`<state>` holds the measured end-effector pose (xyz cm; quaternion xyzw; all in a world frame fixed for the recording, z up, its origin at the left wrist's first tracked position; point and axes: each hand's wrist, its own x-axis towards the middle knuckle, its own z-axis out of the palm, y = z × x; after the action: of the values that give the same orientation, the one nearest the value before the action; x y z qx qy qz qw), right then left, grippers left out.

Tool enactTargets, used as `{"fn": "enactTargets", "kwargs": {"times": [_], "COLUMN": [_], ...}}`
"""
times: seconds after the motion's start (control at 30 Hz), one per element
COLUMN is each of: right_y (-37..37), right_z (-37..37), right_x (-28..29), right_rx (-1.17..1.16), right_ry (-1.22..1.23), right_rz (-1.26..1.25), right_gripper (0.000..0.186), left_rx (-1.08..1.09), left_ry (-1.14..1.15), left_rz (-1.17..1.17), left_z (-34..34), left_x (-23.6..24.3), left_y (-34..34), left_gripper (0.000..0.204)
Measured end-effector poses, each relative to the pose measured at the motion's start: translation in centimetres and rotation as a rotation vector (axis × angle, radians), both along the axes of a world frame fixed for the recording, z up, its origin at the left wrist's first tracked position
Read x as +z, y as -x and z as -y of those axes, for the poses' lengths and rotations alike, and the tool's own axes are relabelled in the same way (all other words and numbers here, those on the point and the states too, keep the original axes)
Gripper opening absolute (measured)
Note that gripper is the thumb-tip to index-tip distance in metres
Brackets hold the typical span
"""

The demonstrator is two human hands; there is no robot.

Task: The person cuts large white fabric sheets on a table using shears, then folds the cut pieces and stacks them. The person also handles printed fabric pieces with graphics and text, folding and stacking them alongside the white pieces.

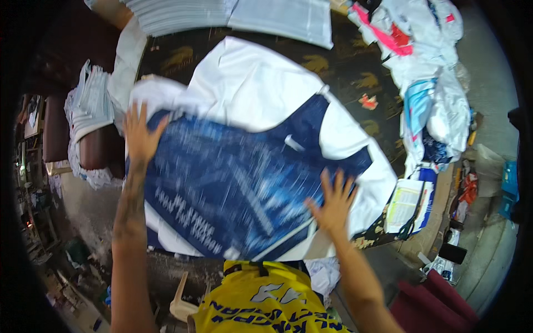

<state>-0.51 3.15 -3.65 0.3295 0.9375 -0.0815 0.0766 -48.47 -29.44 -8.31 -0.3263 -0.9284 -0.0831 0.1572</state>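
A dark blue sleeveless jersey [222, 166] with pale streaks and white lettering lies spread over white fabric [250, 77] on the table. My left hand [142, 136] rests on its left edge, fingers stretched out and spread toward the far side. Near the jersey's right edge, my right hand [334, 205] lies flat with spread fingers, its thumb over the blue cloth. Neither hand grips anything that shows. Part of the jersey's print is smeared by motion.
Stacks of folded white sheets [283, 19] line the table's far edge. Another white stack [91, 105] stands at the left. Bundled white, pink and light blue cloth [427, 105] fills the right edge, beside a printed paper [402, 205]. A beige plastic chair [180, 302] stands below the near edge.
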Motion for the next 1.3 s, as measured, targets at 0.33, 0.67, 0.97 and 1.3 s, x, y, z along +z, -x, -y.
{"fn": "enactTargets", "kwargs": {"times": [0.33,0.67,0.97,1.3], "right_y": [0.5,-38.1,-40.8,-28.9], "right_z": [-19.0,-18.4,-24.1,-2.9], "right_x": [6.2,-0.4,5.9,6.0], "right_rx": [0.189,-0.472,-0.657,0.108], "right_ry": [-0.168,-0.055,0.915,1.229], "right_rz": [-0.336,-0.262,-0.409,0.557], "right_gripper": [0.084,0.061,0.028,0.090], "left_rx": [0.133,-0.606,-0.475,-0.013], "left_ry": [0.011,0.018,-0.186,-0.518], "left_rz": [0.215,0.728,0.649,0.797], "left_z": [-11.3,-6.9,-8.6,-7.6], "left_x": [5.2,5.3,5.4,8.1], "left_y": [0.5,-53.9,-54.4,-56.3], "left_gripper": [0.088,0.086,0.016,0.015]}}
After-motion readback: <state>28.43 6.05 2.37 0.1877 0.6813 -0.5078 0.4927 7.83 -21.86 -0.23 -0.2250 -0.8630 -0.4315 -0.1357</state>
